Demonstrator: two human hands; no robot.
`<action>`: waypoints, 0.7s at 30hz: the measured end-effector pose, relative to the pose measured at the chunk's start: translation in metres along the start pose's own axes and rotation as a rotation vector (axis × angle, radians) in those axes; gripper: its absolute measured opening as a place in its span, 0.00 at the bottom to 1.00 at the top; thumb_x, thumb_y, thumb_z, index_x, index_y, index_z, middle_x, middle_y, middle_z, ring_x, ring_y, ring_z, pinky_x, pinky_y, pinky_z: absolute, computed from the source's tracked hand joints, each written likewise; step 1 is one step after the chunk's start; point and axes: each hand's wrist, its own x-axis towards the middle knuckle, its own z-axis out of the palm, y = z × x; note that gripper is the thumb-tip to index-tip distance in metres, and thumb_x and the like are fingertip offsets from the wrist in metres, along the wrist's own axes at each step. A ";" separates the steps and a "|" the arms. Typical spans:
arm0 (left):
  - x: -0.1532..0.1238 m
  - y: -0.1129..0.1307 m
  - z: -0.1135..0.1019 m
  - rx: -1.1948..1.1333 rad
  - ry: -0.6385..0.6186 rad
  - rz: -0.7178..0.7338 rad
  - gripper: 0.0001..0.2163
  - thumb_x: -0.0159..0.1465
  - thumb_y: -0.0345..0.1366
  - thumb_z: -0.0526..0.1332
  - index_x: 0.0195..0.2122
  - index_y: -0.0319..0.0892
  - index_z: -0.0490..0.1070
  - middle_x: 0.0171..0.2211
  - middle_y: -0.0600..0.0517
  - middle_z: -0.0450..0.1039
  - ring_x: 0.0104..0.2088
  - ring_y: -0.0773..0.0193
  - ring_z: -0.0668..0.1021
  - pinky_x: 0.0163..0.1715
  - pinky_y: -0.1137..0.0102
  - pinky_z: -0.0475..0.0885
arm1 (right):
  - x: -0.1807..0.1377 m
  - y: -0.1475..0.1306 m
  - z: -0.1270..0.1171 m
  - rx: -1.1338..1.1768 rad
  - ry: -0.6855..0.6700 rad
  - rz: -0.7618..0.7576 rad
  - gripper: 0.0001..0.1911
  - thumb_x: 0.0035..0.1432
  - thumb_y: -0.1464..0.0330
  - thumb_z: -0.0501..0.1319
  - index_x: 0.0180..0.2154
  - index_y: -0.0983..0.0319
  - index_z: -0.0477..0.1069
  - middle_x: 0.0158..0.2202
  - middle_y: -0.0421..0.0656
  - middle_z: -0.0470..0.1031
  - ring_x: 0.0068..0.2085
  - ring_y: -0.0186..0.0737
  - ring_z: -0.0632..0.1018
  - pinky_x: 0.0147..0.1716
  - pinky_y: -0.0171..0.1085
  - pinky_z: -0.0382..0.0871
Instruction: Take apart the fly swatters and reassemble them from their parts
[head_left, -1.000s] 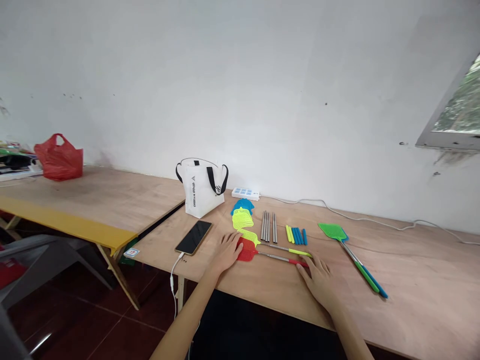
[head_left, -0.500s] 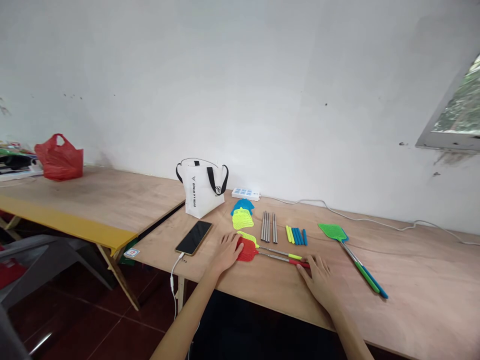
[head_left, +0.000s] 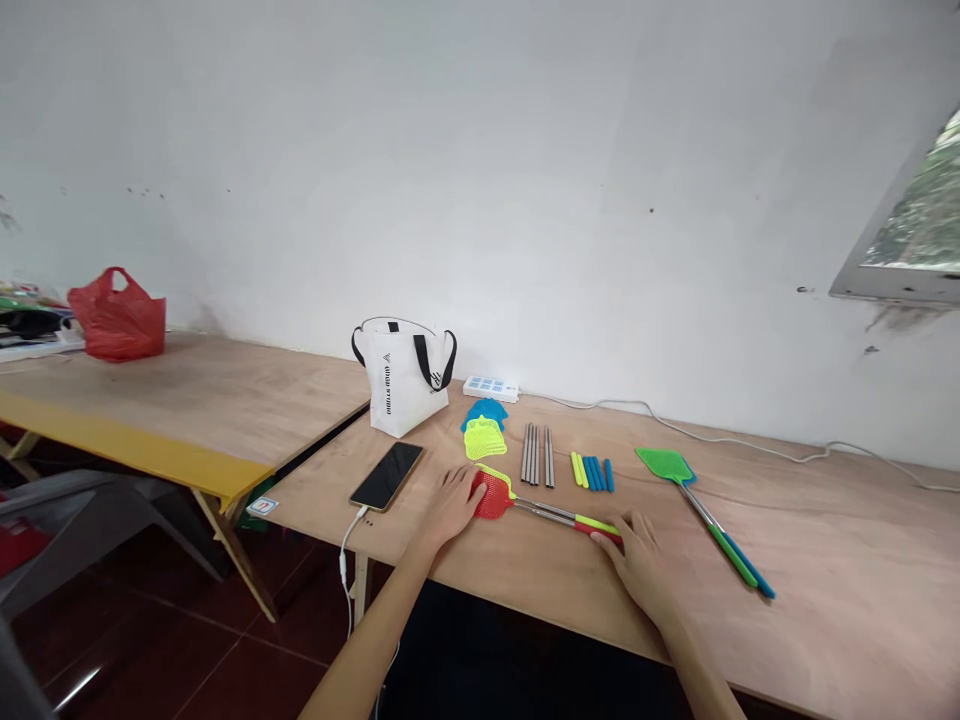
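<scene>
A red fly swatter (head_left: 492, 496) lies partly over a yellow fly swatter (head_left: 504, 474), their metal shafts side by side. My left hand (head_left: 451, 503) grips the left edge of the red swatter's head, fingertips on its mesh. Around the handle ends, my right hand (head_left: 634, 552) is closed on the red and yellow grips; part of its fingers is hidden. Behind them lie loose yellow swatter heads (head_left: 485, 438), blue swatter heads (head_left: 487, 410), several metal tubes (head_left: 531, 455), two yellow handle sleeves (head_left: 579, 469) and several blue handle sleeves (head_left: 595, 474).
A green fly swatter (head_left: 664, 463) overlaps a blue one (head_left: 759, 580) at the right. A phone (head_left: 388, 476) on a white cable, a white tote bag (head_left: 405, 385) and a power strip (head_left: 491, 388) are on the table. A red plastic bag (head_left: 124, 318) sits on the left table.
The red swatter has shifted up onto the yellow one, so their heads overlap more and their shafts and grips lie closer together. Both hands have stayed nearly in place.
</scene>
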 end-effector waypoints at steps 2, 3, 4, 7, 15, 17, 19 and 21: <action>0.001 0.001 -0.002 -0.071 0.023 -0.024 0.17 0.74 0.43 0.48 0.57 0.44 0.68 0.57 0.43 0.73 0.57 0.52 0.73 0.60 0.55 0.66 | 0.001 -0.001 -0.003 0.035 -0.022 -0.010 0.22 0.70 0.53 0.47 0.45 0.55 0.75 0.42 0.48 0.74 0.48 0.52 0.75 0.47 0.49 0.70; 0.001 0.002 -0.003 -0.102 0.034 -0.039 0.17 0.74 0.43 0.49 0.56 0.44 0.68 0.56 0.44 0.73 0.57 0.52 0.74 0.60 0.56 0.66 | 0.002 -0.001 -0.004 0.056 -0.037 -0.014 0.21 0.70 0.53 0.47 0.45 0.55 0.75 0.42 0.48 0.75 0.47 0.52 0.75 0.47 0.49 0.69; 0.002 0.002 -0.004 -0.123 0.041 -0.054 0.16 0.73 0.43 0.49 0.56 0.44 0.69 0.56 0.44 0.73 0.57 0.52 0.74 0.60 0.56 0.67 | 0.003 -0.002 -0.004 0.080 -0.054 -0.017 0.20 0.70 0.53 0.48 0.44 0.55 0.74 0.43 0.48 0.75 0.47 0.51 0.76 0.47 0.49 0.69; 0.003 0.002 -0.003 -0.131 0.034 -0.076 0.16 0.71 0.40 0.53 0.56 0.43 0.69 0.56 0.44 0.73 0.58 0.51 0.73 0.60 0.55 0.66 | 0.004 -0.003 -0.005 0.165 -0.105 -0.045 0.20 0.70 0.53 0.49 0.42 0.55 0.74 0.43 0.47 0.77 0.46 0.51 0.76 0.48 0.49 0.69; 0.001 0.003 -0.002 -0.086 0.029 -0.068 0.15 0.69 0.40 0.55 0.56 0.45 0.69 0.54 0.45 0.73 0.57 0.50 0.72 0.60 0.54 0.66 | 0.003 -0.010 -0.012 0.191 -0.185 -0.140 0.21 0.72 0.53 0.46 0.44 0.53 0.74 0.44 0.46 0.77 0.46 0.48 0.76 0.49 0.48 0.69; 0.002 0.002 -0.002 -0.132 0.041 -0.087 0.16 0.69 0.40 0.55 0.56 0.45 0.68 0.54 0.44 0.73 0.58 0.50 0.72 0.60 0.54 0.66 | 0.003 -0.013 -0.016 0.175 -0.170 -0.159 0.21 0.72 0.54 0.45 0.44 0.54 0.74 0.44 0.46 0.77 0.45 0.47 0.77 0.49 0.47 0.70; 0.004 0.002 -0.001 -0.227 0.078 -0.105 0.15 0.70 0.41 0.55 0.56 0.44 0.67 0.55 0.44 0.72 0.58 0.52 0.72 0.60 0.56 0.67 | 0.003 -0.015 -0.019 0.160 -0.149 -0.156 0.22 0.73 0.55 0.44 0.44 0.54 0.74 0.43 0.46 0.78 0.46 0.47 0.78 0.49 0.45 0.71; 0.007 0.001 -0.002 -0.339 0.164 -0.125 0.15 0.72 0.43 0.54 0.56 0.45 0.65 0.57 0.44 0.70 0.59 0.54 0.72 0.60 0.58 0.67 | 0.004 -0.011 -0.021 0.129 -0.127 -0.108 0.22 0.72 0.55 0.44 0.45 0.54 0.74 0.43 0.45 0.79 0.45 0.47 0.79 0.47 0.45 0.72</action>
